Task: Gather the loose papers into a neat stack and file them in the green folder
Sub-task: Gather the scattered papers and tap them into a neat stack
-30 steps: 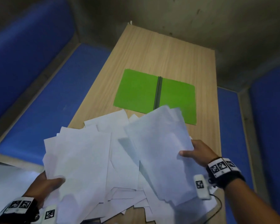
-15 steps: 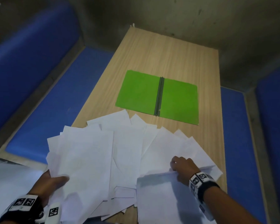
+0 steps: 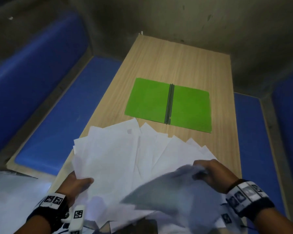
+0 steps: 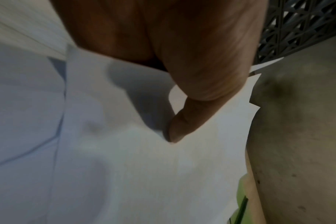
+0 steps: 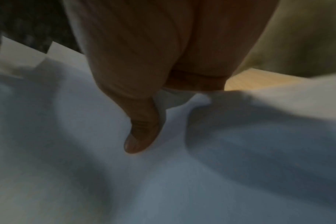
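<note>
since half a second ago the right hand (image 3: 210, 173) has pulled its sheet (image 3: 174, 188) up and leftward over the pile; that sheet now arcs across the near edge, motion-blurred. one second ago the same hand held a sheet high over the folder's near edge, so it has come down and toward the body.

loose papers (image 3: 125, 154) lie fanned on the near half of the table (image 3: 176, 61), overlapping, corners sticking out toward the green folder (image 3: 147, 100). the folder lies open and flat past the papers, dark spine up the middle, near edge just beside the farthest paper corners. nothing filed in it.

left hand (image 3: 74, 184) grips the left side of the fan, thumb (image 4: 184, 121) on top of the sheets, fingers hidden under them. right hand pinches the lifted sheet, thumb (image 5: 142, 130) pressed on top, fingers curled behind the paper.

both wrists carry black bands with marker tags (image 3: 53, 200). blue padded benches (image 3: 57, 119) run along both sides of the table, grey concrete wall (image 3: 176, 17) beyond.
</note>
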{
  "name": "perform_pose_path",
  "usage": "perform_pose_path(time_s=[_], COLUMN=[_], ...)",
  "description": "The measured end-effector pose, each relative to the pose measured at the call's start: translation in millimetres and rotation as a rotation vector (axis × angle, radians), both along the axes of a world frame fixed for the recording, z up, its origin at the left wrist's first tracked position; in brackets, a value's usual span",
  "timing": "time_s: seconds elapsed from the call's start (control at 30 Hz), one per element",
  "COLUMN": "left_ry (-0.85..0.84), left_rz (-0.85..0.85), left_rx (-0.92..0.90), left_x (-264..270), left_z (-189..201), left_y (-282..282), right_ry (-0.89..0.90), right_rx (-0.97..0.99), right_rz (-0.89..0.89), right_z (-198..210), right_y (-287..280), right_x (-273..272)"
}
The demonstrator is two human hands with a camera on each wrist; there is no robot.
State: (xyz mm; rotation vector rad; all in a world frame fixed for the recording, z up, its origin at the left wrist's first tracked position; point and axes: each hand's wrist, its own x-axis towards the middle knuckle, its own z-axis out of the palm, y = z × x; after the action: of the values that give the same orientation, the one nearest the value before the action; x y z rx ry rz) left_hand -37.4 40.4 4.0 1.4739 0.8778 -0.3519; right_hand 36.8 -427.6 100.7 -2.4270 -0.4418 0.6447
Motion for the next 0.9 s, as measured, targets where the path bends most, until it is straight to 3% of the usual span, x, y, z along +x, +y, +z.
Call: perform_pose_path(time_s=[0.1, 0.23, 0.37, 0.6, 0.7, 0.8, 0.9], left_ry=[-0.045, -0.132, -0.113, 0.074, 0.115, 0.041, -0.161], left_rz=[-0.069, -0.120, -0.154, -0.257, -0.227, -0.258, -0.420], left_rx=[-0.081, -0.209, -0.330, -0.279, -0.290, -0.327, -0.283], left_x=[11, 19, 22, 12, 17, 27, 42], left_z=[11, 26, 32, 37, 50, 63, 93], left_y=[-17, -44, -66, -91, -94, -97, -104], right_ry=[0.118, 0.282, 0.389, 0.759, 0.702, 0.505, 0.431], right_rx=[0.352, 0.638, 0.683, 0.776, 0.760, 0.739, 0.968], right_rz=[-0.308, -0.622, -0.780, -0.936, -0.952, -0.922, -0.908], right_z=[13, -4, -35, -87, -88, -75, -47], right_y=[11, 50, 85, 96, 94, 88, 82], right_x=[4, -4, -13, -49, -58, -51, -42])
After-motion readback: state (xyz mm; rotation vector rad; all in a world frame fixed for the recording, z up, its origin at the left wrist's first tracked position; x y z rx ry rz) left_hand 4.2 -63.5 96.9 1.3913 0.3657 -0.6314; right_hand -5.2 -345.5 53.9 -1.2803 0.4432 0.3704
